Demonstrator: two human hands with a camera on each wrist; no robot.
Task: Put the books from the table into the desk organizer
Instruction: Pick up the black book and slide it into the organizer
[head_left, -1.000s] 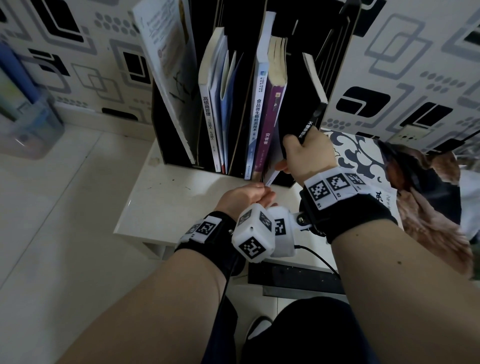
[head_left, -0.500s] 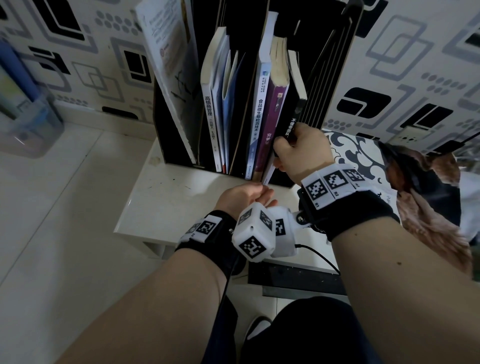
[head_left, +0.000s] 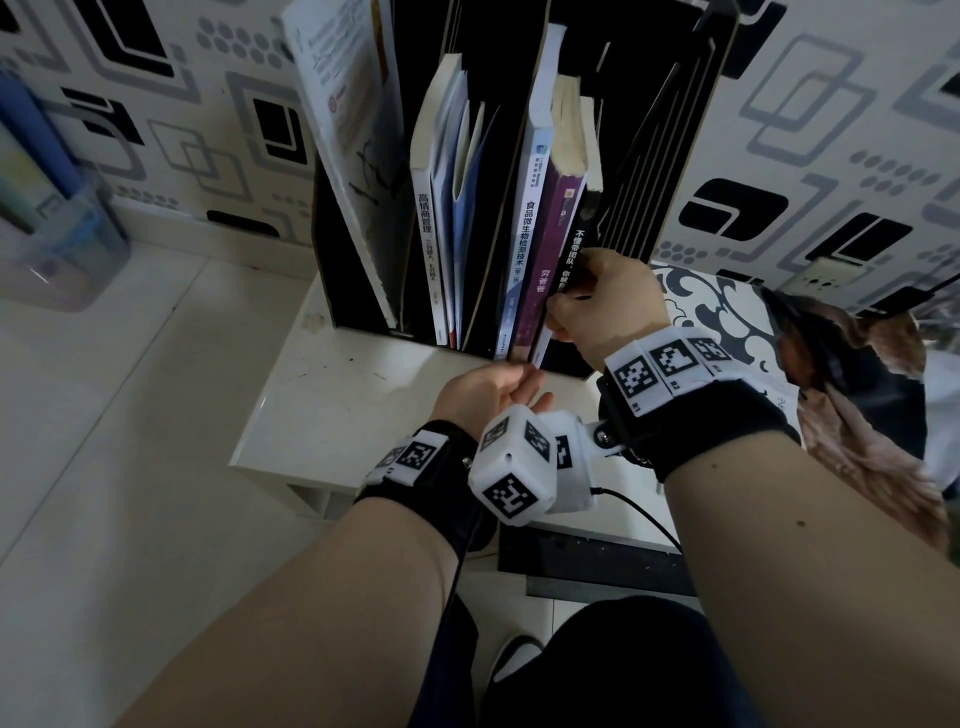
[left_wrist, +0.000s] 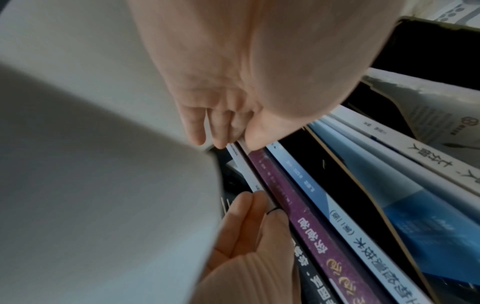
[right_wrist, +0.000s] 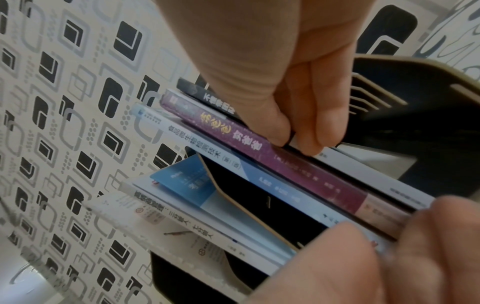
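The black desk organizer (head_left: 691, 130) stands at the back of the small white table (head_left: 337, 405). Its right compartment holds a blue-white book (head_left: 524, 244), a purple book (head_left: 550, 249) and a black book (head_left: 574, 244), all upright. My right hand (head_left: 571, 296) grips the black book's spine, thumb and fingers pinching it (right_wrist: 288, 142). My left hand (head_left: 519, 374) is at the foot of these books. There it pinches the lower end of a thin white book (left_wrist: 246, 170) beside the purple book (left_wrist: 298, 205). The middle compartment holds a white book (head_left: 427, 234) and blue ones.
A large white book (head_left: 343, 130) leans in the left compartment. A black-and-white patterned book (head_left: 717, 306) lies on the table right of the organizer, with a brown furry thing (head_left: 857, 415) beyond it. A clear plastic bin (head_left: 52, 234) stands on the floor at left.
The black book leaned right, away from the others; my right hand has swung it upright against the purple book, deeper into the compartment. My left hand has stayed put.
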